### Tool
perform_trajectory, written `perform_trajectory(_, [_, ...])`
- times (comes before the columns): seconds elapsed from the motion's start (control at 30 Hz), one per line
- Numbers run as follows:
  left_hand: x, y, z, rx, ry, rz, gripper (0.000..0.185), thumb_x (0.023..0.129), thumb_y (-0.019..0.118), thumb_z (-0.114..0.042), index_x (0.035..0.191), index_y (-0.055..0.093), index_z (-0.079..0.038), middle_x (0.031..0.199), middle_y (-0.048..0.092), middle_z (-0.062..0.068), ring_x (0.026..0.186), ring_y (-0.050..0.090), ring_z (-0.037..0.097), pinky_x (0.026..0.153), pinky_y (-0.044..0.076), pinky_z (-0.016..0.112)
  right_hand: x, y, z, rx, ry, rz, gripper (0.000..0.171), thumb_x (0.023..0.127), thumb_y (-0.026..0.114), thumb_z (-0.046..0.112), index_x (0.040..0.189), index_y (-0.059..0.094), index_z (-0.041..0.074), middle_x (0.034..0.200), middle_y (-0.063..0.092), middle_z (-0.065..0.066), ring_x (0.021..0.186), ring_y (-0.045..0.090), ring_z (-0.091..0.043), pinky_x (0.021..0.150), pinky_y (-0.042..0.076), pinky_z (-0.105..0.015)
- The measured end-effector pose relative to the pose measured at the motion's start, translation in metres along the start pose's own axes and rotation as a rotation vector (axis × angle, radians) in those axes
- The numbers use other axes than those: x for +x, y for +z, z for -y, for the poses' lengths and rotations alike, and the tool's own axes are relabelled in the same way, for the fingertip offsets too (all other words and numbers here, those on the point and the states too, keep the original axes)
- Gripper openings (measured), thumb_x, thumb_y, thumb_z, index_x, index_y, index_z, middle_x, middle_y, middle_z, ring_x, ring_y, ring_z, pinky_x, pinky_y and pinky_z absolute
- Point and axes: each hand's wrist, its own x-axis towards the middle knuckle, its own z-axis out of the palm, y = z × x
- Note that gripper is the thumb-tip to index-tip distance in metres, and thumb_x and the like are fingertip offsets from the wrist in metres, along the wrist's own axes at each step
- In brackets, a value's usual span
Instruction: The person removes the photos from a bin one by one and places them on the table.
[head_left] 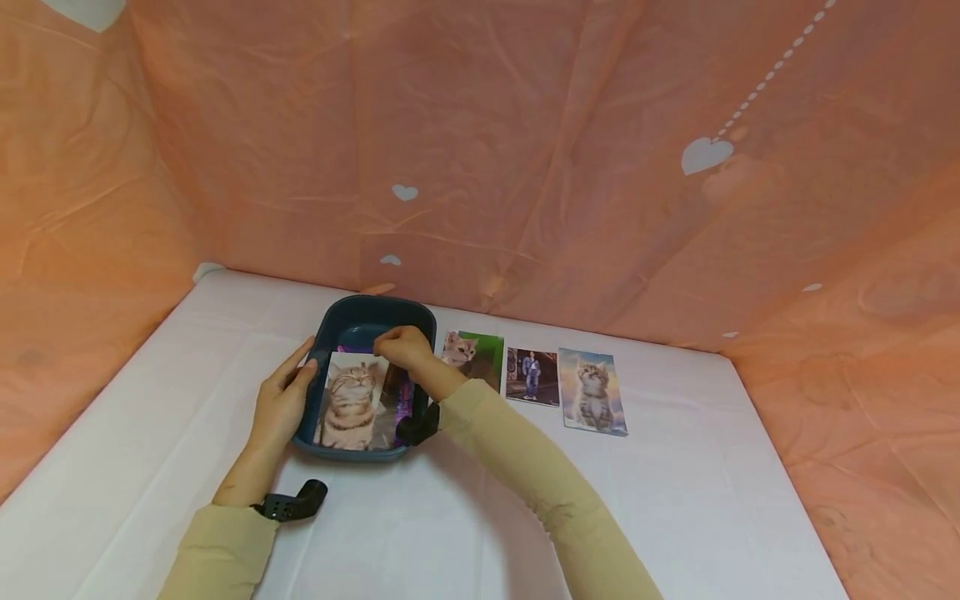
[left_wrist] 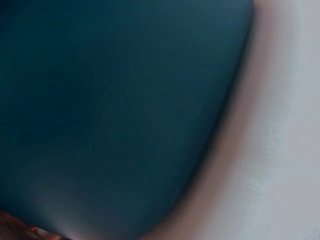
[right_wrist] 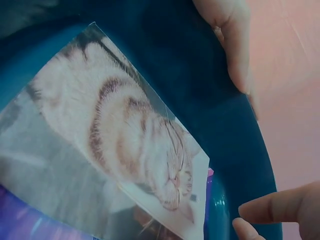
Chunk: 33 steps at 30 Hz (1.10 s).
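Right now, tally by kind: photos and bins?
Photos on the table: 3, green cat photo, person photo, kitten photo
Photos seen in the bin: 2, tabby photo, purple photo
Bins: 1, blue bin
Total: 6

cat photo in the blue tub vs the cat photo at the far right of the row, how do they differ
The cat photo in the tub lies inside the blue tub between both hands; the far-right cat photo lies flat on the white table, untouched. The tub cat's eyes are shut, head filling the frame; the other cat sits upright, looking up. Both show tabby cats in portrait format.
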Motion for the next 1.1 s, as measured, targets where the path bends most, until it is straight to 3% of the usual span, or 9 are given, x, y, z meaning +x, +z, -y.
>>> perform_trajectory(0.23, [-0.001, 0.002, -0.002, -0.002, -0.01, 0.003, 0.046, 0.103, 0.041, -0.031, 0.148, 0.038, -0.024, 0.14, 0.047, 0.026, 0.129, 0.042, 0.034, 0.109, 0.029, 0.049, 0.003, 0.001, -0.004, 0.002, 0.036, 0.001, 0.021, 0.082, 0.067, 0.012, 0.1, 0.073, 0.003, 0.113, 0.067, -0.01, 0.099, 0.06, -0.02, 0.078, 0.049, -0.026])
perform_trajectory(0.43, [-0.001, 0.003, -0.001, -0.006, -0.011, 0.008, 0.046, 0.103, 0.041, -0.032, 0.148, 0.037, -0.024, 0.142, 0.045, 0.025, 0.129, 0.041, 0.034, 0.109, 0.029, 0.05, 0.002, 0.001, -0.006, 0.029, 0.027, 0.1, 0.024, 0.085, 0.066, 0.014, 0.104, 0.074, 0.003, 0.12, 0.066, -0.009, 0.116, 0.057, -0.023, 0.092, 0.048, -0.029])
perform_trajectory(0.57, [-0.002, 0.004, -0.001, 0.002, -0.009, 0.018, 0.047, 0.103, 0.04, -0.033, 0.149, 0.036, -0.024, 0.142, 0.044, 0.025, 0.129, 0.041, 0.035, 0.109, 0.029, 0.05, 0.001, 0.001, -0.007, 0.063, -0.002, 0.119, 0.024, 0.086, 0.063, 0.012, 0.106, 0.074, 0.005, 0.123, 0.064, -0.009, 0.117, 0.056, -0.024, 0.094, 0.047, -0.033])
perform_trajectory(0.7, [-0.002, 0.003, 0.0, 0.013, -0.01, 0.013, 0.047, 0.103, 0.039, -0.034, 0.149, 0.036, -0.025, 0.139, 0.047, 0.026, 0.128, 0.042, 0.034, 0.106, 0.031, 0.048, -0.002, -0.002, -0.005, 0.097, -0.048, 0.1, 0.024, 0.085, 0.063, 0.006, 0.107, 0.074, 0.009, 0.127, 0.062, -0.008, 0.112, 0.057, -0.023, 0.087, 0.048, -0.032])
perform_trajectory(0.9, [-0.001, 0.001, 0.0, 0.026, -0.015, 0.003, 0.047, 0.103, 0.039, -0.036, 0.149, 0.036, -0.025, 0.139, 0.048, 0.027, 0.129, 0.041, 0.034, 0.105, 0.032, 0.047, -0.006, -0.007, -0.001, 0.162, -0.087, 0.043, 0.024, 0.084, 0.067, 0.004, 0.106, 0.075, 0.01, 0.124, 0.064, -0.006, 0.093, 0.06, -0.018, 0.073, 0.049, -0.026])
perform_trajectory(0.97, [-0.001, 0.001, 0.0, 0.034, -0.019, 0.002, 0.047, 0.103, 0.039, -0.037, 0.149, 0.036, -0.026, 0.138, 0.049, 0.026, 0.127, 0.042, 0.033, 0.102, 0.034, 0.044, -0.006, -0.009, 0.0, 0.188, -0.087, 0.039, 0.023, 0.084, 0.067, 0.005, 0.106, 0.075, 0.01, 0.123, 0.064, -0.005, 0.09, 0.06, -0.018, 0.071, 0.048, -0.026])
perform_trajectory(1.1, [0.0, 0.0, 0.001, 0.043, -0.021, -0.013, 0.047, 0.102, 0.04, -0.037, 0.148, 0.037, -0.027, 0.136, 0.052, 0.023, 0.119, 0.047, 0.028, 0.089, 0.039, 0.023, -0.009, -0.015, 0.0, 0.211, -0.077, 0.053, 0.023, 0.086, 0.068, 0.009, 0.107, 0.074, 0.013, 0.124, 0.063, -0.003, 0.095, 0.059, -0.019, 0.077, 0.049, -0.031])
